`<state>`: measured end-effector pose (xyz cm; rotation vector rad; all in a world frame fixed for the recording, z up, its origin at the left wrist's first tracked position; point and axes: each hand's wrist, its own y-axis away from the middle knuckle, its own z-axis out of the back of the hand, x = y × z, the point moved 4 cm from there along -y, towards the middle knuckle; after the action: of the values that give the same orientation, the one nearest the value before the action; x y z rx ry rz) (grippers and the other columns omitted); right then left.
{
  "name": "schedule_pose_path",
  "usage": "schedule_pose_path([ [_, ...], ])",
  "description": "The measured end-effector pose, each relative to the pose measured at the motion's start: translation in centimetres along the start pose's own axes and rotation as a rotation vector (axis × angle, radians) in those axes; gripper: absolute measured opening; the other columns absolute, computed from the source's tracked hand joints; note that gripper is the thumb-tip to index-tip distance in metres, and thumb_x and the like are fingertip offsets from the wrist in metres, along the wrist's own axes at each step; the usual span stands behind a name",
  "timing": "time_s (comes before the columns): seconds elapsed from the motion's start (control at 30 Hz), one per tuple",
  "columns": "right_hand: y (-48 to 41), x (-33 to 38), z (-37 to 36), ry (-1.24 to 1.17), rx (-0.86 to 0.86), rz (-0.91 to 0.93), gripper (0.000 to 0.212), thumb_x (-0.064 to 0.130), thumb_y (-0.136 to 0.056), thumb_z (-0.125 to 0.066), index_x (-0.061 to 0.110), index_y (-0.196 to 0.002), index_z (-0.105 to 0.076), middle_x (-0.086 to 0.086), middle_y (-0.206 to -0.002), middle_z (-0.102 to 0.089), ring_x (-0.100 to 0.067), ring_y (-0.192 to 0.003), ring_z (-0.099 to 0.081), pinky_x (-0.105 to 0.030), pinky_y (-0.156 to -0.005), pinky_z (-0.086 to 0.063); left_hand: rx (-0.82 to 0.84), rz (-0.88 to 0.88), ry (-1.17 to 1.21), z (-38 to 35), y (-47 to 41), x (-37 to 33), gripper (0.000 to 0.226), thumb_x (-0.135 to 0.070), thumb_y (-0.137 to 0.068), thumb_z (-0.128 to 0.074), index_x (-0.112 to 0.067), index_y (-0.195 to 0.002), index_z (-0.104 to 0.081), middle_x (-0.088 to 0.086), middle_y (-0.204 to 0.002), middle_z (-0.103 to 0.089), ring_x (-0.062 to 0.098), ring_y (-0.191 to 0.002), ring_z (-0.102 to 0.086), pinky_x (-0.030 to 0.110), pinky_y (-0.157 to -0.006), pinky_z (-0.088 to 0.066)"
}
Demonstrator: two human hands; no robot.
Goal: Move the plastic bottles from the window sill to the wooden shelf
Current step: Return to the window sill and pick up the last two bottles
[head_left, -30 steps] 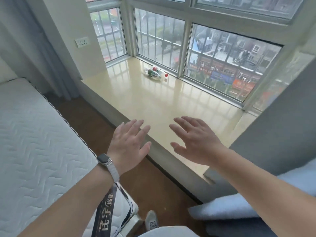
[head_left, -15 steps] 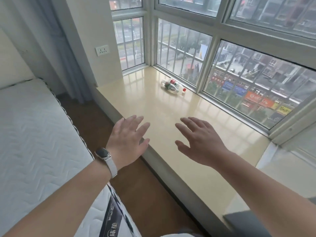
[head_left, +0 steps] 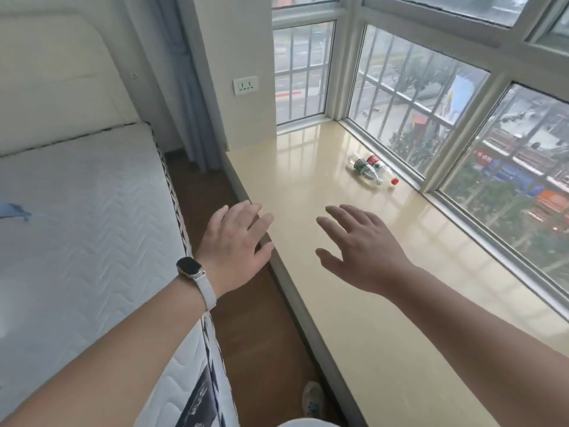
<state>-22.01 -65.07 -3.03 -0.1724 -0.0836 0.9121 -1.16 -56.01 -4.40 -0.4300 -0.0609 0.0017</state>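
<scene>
Two clear plastic bottles [head_left: 371, 168] with red and green labels lie side by side on the glossy cream window sill [head_left: 308, 186], close to the window glass. One has a red cap pointing right. My left hand [head_left: 235, 246], with a watch on its wrist, hovers over the sill's near edge with its fingers spread. My right hand [head_left: 360, 248] hovers above the sill, fingers apart, holding nothing. Both hands are well short of the bottles. No wooden shelf is in view.
A white mattress [head_left: 83, 229] with a padded headboard fills the left side. A strip of brown floor [head_left: 246, 318] runs between the bed and the sill. A grey curtain [head_left: 191, 87] and a wall socket [head_left: 245, 85] are at the back. My shoe [head_left: 312, 399] is below.
The view has swung left and moved forward along the sill, so the bottles sit nearer. Both hands stay raised and spread, holding nothing.
</scene>
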Motion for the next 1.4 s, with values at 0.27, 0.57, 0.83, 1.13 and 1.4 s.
schedule_pose_path([
  [0.27, -4.9, -2.4, 0.3, -0.069, -0.099, 0.111, 0.056, 0.050, -0.087, -0.045, 0.013, -0.127, -0.060, -0.012, -0.135, -0.059, -0.035, -0.124, -0.052, -0.046, -0.098, -0.043, -0.080, 0.049, -0.005, 0.4, -4.1, 0.2, 0.043, -0.037, -0.088, -0.055, -0.011, -0.118, -0.069, 0.013, -0.125, -0.066, 0.036, -0.121, -0.060, 0.054, -0.101, -0.045],
  [0.57, -9.9, -3.5, -0.2, -0.065, -0.130, 0.179, 0.054, 0.049, -0.088, -0.046, 0.012, -0.126, -0.060, -0.012, -0.133, -0.059, -0.035, -0.124, -0.051, -0.046, -0.097, -0.044, -0.037, 0.123, -0.067, -0.2, -6.4, 4.3, 0.045, -0.040, -0.088, -0.051, -0.014, -0.120, -0.069, 0.011, -0.129, -0.065, 0.035, -0.123, -0.058, 0.056, -0.104, -0.043],
  [0.83, -16.5, -3.7, -2.1, -0.002, -0.101, 0.139, 0.056, 0.051, -0.088, -0.045, 0.014, -0.127, -0.061, -0.011, -0.135, -0.059, -0.035, -0.125, -0.052, -0.046, -0.100, -0.042, -0.004, 0.096, -0.058, -4.0, -10.2, 10.2, 0.045, -0.041, -0.088, -0.051, -0.016, -0.122, -0.067, 0.011, -0.129, -0.064, 0.035, -0.124, -0.057, 0.056, -0.104, -0.043],
  [1.13, -29.7, -0.4, -3.7, 0.026, -0.069, 0.059, 0.056, 0.053, -0.090, -0.044, 0.017, -0.130, -0.058, -0.008, -0.138, -0.057, -0.032, -0.129, -0.050, -0.046, -0.103, -0.041, -0.023, 0.063, -0.025, -7.1, -15.7, 23.0, 0.045, -0.040, -0.087, -0.050, -0.016, -0.121, -0.067, 0.011, -0.127, -0.065, 0.036, -0.121, -0.060, 0.056, -0.102, -0.045],
  [1.4, -37.5, 3.6, -7.2, 0.012, -0.003, 0.025, 0.056, 0.053, -0.088, -0.044, 0.017, -0.128, -0.058, -0.009, -0.137, -0.058, -0.034, -0.127, -0.052, -0.047, -0.101, -0.042, -0.023, 0.099, 0.031, -9.6, -16.9, 33.2, 0.046, -0.041, -0.087, -0.049, -0.014, -0.118, -0.070, 0.013, -0.128, -0.066, 0.037, -0.121, -0.060, 0.056, -0.102, -0.044],
])
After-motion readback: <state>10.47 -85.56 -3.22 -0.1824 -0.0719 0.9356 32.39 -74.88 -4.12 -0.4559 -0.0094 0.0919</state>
